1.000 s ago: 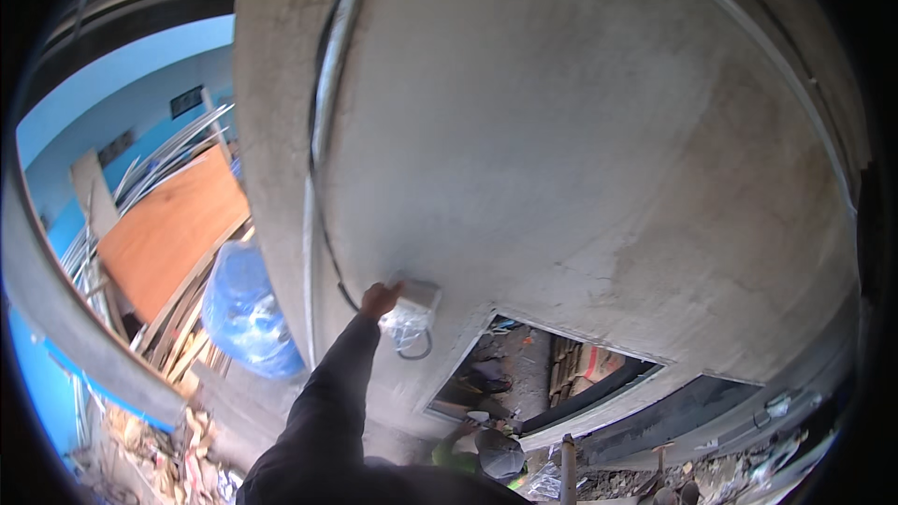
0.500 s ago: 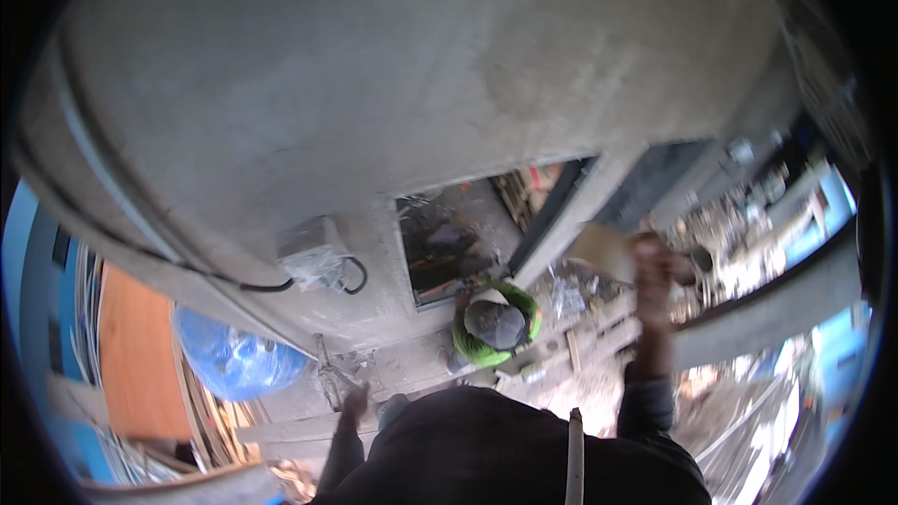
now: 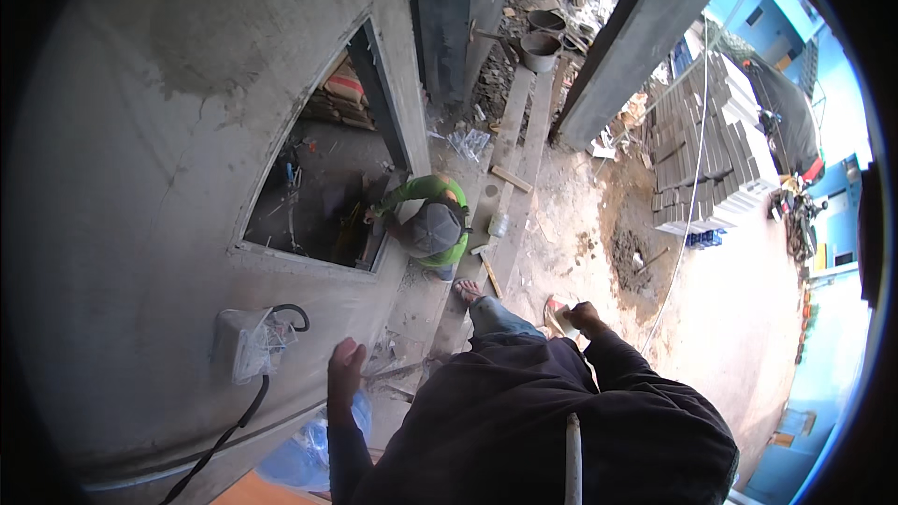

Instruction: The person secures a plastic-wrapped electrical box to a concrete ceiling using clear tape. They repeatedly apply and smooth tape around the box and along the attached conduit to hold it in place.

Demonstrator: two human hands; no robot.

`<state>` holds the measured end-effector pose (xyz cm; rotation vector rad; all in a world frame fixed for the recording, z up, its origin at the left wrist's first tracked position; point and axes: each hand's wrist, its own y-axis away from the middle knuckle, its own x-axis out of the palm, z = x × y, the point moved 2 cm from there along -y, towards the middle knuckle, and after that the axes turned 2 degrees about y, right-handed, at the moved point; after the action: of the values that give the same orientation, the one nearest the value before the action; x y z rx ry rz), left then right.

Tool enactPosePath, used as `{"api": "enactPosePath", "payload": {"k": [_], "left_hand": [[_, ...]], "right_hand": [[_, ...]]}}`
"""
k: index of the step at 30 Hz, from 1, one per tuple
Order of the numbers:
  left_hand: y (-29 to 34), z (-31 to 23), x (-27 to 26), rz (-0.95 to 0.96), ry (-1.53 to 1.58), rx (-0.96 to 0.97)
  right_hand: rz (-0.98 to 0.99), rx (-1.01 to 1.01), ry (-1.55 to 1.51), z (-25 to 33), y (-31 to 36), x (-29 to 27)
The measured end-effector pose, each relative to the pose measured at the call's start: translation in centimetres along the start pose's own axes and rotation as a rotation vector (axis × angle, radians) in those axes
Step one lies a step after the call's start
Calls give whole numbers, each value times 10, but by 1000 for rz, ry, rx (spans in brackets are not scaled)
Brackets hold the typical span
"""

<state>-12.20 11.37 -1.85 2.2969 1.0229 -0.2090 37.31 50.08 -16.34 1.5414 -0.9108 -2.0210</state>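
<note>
**Hazard: dropped tool and lost footing above a co-worker**

Viewed from height, looking down a rendered wall (image 3: 140, 131). Left hand (image 3: 344, 367) open and empty, fingers spread, close to the wall just beside a plastic-wrapped box (image 3: 248, 341) with a black cable (image 3: 234, 421). Right hand (image 3: 585, 318) closed around a trowel (image 3: 558, 316), held out over the ground well clear of the wall. Directly below: a co-worker (image 3: 432, 229) in a green top and grey cap, crouched at the wall opening (image 3: 318, 187). Likely risks: trowel or mortar slipping from the grip and falling onto the co-worker; balance lost with no firm handhold on the left; cable snagged by the left arm.
</note>
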Motion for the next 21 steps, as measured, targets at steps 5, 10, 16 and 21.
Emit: {"api": "enactPosePath", "payload": {"k": [5,10,16,21], "left_hand": [[-95,-132,-9,-37,148,352],[-157,-184,80,70,88,319],[-188,-103,215,397,-177,119],[-191,-41,253,554,-379,-130]], "right_hand": [[88,-73,-62,-58,7,28],[187,-185,-38,-74,-27,40],[49,133,-438,-36,-49,-46],[-46,29,-717,-2,-82,-124]]}}
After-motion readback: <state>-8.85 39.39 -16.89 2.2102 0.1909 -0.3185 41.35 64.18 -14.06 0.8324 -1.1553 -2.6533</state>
